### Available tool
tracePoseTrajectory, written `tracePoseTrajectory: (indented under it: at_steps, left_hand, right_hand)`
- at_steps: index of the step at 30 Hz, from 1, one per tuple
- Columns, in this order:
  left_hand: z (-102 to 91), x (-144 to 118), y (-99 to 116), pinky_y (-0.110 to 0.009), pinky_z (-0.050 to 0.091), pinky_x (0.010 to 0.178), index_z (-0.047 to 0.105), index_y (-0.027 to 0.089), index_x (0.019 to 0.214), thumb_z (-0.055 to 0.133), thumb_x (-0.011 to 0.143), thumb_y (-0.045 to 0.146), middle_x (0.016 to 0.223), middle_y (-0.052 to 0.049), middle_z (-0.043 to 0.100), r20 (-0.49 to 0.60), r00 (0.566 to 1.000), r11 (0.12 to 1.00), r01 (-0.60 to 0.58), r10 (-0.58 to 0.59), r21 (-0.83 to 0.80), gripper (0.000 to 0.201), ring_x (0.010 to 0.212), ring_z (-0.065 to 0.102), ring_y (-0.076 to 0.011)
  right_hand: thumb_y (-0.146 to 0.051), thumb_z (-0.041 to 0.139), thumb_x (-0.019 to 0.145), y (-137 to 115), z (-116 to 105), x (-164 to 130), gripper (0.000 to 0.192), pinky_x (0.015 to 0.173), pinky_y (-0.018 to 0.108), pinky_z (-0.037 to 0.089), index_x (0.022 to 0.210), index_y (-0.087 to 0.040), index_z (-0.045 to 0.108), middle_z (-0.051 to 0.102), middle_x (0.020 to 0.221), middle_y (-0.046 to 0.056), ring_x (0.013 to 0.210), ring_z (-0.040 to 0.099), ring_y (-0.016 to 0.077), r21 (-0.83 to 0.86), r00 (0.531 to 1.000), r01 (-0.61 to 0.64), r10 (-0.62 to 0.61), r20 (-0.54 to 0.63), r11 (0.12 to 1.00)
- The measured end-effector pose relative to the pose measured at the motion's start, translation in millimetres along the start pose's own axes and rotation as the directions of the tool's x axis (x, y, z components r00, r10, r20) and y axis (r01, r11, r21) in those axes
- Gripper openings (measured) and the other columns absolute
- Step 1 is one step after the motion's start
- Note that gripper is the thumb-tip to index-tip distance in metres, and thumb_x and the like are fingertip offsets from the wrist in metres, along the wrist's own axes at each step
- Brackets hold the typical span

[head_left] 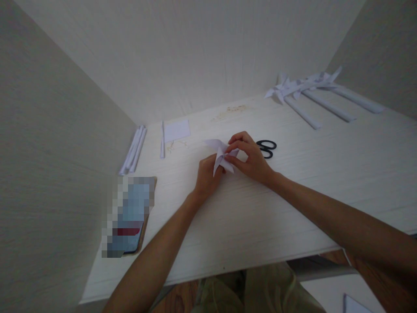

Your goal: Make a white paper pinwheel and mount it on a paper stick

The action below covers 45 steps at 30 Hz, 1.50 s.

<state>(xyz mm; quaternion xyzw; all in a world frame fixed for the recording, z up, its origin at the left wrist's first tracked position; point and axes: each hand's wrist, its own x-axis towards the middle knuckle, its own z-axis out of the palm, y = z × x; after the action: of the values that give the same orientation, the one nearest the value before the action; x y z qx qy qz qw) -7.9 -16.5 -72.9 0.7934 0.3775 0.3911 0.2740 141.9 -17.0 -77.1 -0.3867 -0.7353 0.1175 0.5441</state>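
Note:
A white paper pinwheel (219, 157) with folded, pointed blades is held between both hands above the table. My left hand (208, 176) grips it from below and behind; most of its fingers are hidden by the paper. With thumb and fingertips, my right hand (249, 156) pinches the pinwheel near its centre. Just behind the right hand lies a pair of scissors (269, 148), its black handles showing and its blades hidden by the hand.
Finished pinwheels on paper sticks (302, 87) lie at the back right. To the left are rolled paper sticks (133, 150), one thin paper roll (162, 139), a paper square (177, 130) and a blurred-out phone (133, 213). Small yellowish bits (236, 108) lie near the back wall.

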Motion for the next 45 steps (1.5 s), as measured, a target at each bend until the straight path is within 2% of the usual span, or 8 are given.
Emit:
tracePoseTrajectory:
  at_steps: [8,15,26,32,45]
  left_hand:
    - [0.3,0.4,1.8,-0.021,0.036,0.049,0.048,0.016,0.053,0.042,0.073,0.01,0.053,0.001,0.05,-0.012,1.0,1.0,0.026,-0.026,0.014,0.021,0.051,0.046,-0.0093]
    - [0.7,1.7,0.9,-0.021,0.035,0.047,0.045,0.016,0.053,0.042,0.067,0.011,0.053,0.001,0.05,-0.056,0.998,0.998,-0.005,0.008,0.059,0.016,0.052,0.045,-0.0107]
    - [1.1,4.3,3.2,-0.02,0.035,0.047,0.045,0.015,0.05,0.043,0.065,0.004,0.048,0.003,0.049,-0.057,0.998,0.997,0.028,-0.024,0.065,0.019,0.048,0.044,-0.0089]
    - [1.3,3.6,0.1,-0.02,0.036,0.048,0.053,0.014,0.054,0.042,0.069,0.006,0.05,0.002,0.053,-0.04,0.998,0.997,0.045,-0.042,0.066,0.021,0.048,0.046,-0.0088]
    - [1.2,3.8,1.9,-0.018,0.038,0.047,0.054,0.013,0.053,0.043,0.068,0.002,0.047,0.003,0.051,-0.048,0.994,0.996,0.093,-0.093,-0.005,0.022,0.045,0.047,-0.0074]
  right_hand:
    - [-0.024,0.059,0.073,-1.7,-1.0,0.1,0.006,0.075,0.034,0.041,0.074,-0.02,0.056,0.048,0.087,0.004,0.084,0.049,0.0175,0.018,1.0,-0.003,0.003,0.014,1.0]
    - [-0.034,0.068,0.061,0.0,-0.6,-1.8,0.031,0.078,0.038,0.039,0.084,-0.02,0.053,0.049,0.094,0.006,0.09,0.047,0.0212,-0.088,0.996,0.029,-0.022,0.082,0.996]
    - [-0.029,0.064,0.065,-0.7,-1.2,-2.1,0.026,0.078,0.037,0.038,0.086,-0.021,0.052,0.049,0.094,0.005,0.09,0.047,0.0209,-0.059,0.994,0.037,-0.031,0.101,0.998]
    - [-0.03,0.064,0.066,1.8,-1.0,-2.8,0.023,0.078,0.037,0.039,0.085,-0.021,0.054,0.049,0.094,0.005,0.09,0.048,0.0209,-0.055,0.996,0.033,-0.028,0.089,0.998]
    - [-0.025,0.064,0.067,1.6,0.8,-2.2,0.018,0.077,0.037,0.042,0.083,-0.02,0.055,0.05,0.09,0.005,0.088,0.049,0.0197,-0.049,0.998,0.034,-0.031,0.058,0.998]
